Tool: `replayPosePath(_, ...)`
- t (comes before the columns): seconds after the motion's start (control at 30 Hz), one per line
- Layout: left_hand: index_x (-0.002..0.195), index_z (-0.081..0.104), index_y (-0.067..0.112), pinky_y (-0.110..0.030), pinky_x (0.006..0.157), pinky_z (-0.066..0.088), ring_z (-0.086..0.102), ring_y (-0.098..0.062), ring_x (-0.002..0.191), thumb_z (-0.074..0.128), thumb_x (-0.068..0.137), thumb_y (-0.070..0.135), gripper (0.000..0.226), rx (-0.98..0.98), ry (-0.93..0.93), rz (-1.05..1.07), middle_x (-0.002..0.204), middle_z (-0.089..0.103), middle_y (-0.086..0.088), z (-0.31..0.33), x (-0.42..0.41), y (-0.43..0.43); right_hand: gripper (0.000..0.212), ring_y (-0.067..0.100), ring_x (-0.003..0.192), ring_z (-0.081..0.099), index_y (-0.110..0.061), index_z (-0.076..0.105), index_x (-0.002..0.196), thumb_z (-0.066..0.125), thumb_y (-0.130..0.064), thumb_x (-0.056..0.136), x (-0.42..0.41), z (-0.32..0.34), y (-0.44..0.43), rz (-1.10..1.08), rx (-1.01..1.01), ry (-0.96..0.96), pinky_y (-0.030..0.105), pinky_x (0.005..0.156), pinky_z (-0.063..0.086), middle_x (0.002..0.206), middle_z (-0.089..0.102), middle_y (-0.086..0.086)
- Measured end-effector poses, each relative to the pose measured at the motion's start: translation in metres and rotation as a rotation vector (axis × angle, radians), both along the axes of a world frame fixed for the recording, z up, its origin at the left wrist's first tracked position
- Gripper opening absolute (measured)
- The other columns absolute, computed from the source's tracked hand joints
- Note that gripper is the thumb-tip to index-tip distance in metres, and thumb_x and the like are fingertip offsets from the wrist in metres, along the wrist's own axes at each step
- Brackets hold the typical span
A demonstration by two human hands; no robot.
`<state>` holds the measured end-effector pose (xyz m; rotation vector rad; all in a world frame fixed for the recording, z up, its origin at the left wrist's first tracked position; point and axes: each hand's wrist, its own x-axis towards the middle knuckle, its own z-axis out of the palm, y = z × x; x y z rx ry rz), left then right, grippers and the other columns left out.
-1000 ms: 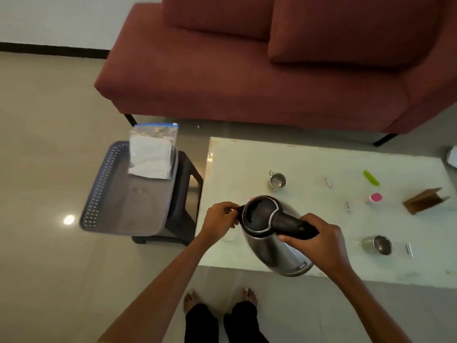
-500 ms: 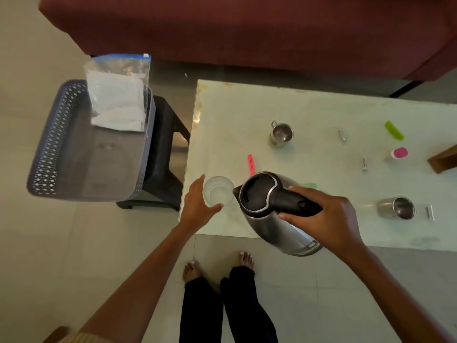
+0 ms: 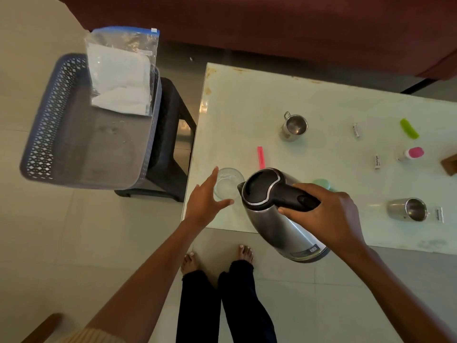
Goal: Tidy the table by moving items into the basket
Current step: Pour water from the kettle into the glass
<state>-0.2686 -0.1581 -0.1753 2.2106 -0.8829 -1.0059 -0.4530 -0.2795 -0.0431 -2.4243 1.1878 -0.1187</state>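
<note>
- My left hand (image 3: 205, 201) has come off the kettle's spout, where it was a second ago. It now reaches for the clear glass (image 3: 228, 184) at the lower middle of the frame, fingers spread and not closed on anything.
- I can't quite tell whether my thumb already touches the glass; it is see-through and my palm covers its near side.
- My right hand (image 3: 329, 214) stays wrapped round the black handle of the kettle (image 3: 279, 231), which hangs tilted over the table's lower edge.
- My read: the kettle is ready to travel, and I mean to take the glass along too.
- The basket (image 3: 44, 125) sits at the upper left on a dark stool, well apart from the table (image 3: 259, 100). It holds only a zip bag (image 3: 121, 73) leaning on its far wall.
- The kettle is smooth brushed steel, rounded, with a glossy black lid.
- The glass is thin and round; the table top is pale, shiny and hard.
- The basket is dark plastic with lattice sides and a flat floor.
- The bag is limp clear film over something white.
</note>
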Motion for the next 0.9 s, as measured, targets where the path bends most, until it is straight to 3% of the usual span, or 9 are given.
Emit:
replayPosePath(0.1,0.149,0.011,0.020,-0.042,0.119,0.011,0.035,-0.021,0.138,0.070,0.078,0.037,0.093,0.026,-0.005,-0.016,0.152,0.032,0.002,-0.001,0.001,-0.001,0.041,0.023,0.066,0.064,-0.024,0.070,0.102,0.082,-0.036,0.064,0.004,-0.001,0.001,0.019,0.009,0.022,0.021,0.059,0.042,0.074,0.072,0.002)
replayPosePath(0.23,0.148,0.012,0.020,-0.041,0.119,0.004,0.036,-0.022,0.137,0.070,0.078,0.038,0.094,0.033,-0.012,-0.020,0.151,0.034,0.001,-0.001,0.002,-0.002,0.041,0.022,0.067,0.063,-0.025,0.069,0.104,0.079,-0.039,0.067,0.010,0.001,0.002,0.016,0.051,0.057,0.025,0.061,0.047,0.074,0.071,0.000)
replayPosePath(0.4,0.148,0.013,0.021,-0.036,0.119,0.005,0.034,-0.021,0.139,0.071,0.077,0.037,0.093,0.013,0.016,-0.010,0.151,0.034,0.002,-0.002,0.003,-0.001,0.042,0.019,0.065,0.059,-0.023,0.068,0.106,0.078,-0.039,0.068,0.017,0.002,-0.002,0.025,0.049,0.080,0.022,0.059,0.042,0.076,0.071,0.002)
replayPosePath(0.57,0.148,0.015,0.021,-0.035,0.118,0.006,0.033,-0.020,0.139,0.071,0.077,0.038,0.092,0.008,0.021,-0.016,0.152,0.033,0.002,-0.002,0.005,-0.001,0.046,0.024,0.074,0.065,-0.025,0.066,0.111,0.076,-0.042,0.069,0.022,0.007,-0.006,0.052,0.070,0.128,0.029,0.064,0.051,0.082,0.073,0.003)
replayPosePath(0.9,0.147,0.018,0.020,-0.039,0.117,0.016,0.034,-0.025,0.138,0.071,0.077,0.039,0.090,0.052,-0.003,-0.054,0.149,0.037,-0.001,0.004,0.007,-0.004,0.044,0.019,0.070,0.060,-0.027,0.067,0.109,0.075,-0.044,0.069,0.025,0.007,-0.010,0.054,0.080,0.161,0.021,0.060,0.038,0.082,0.072,0.001)
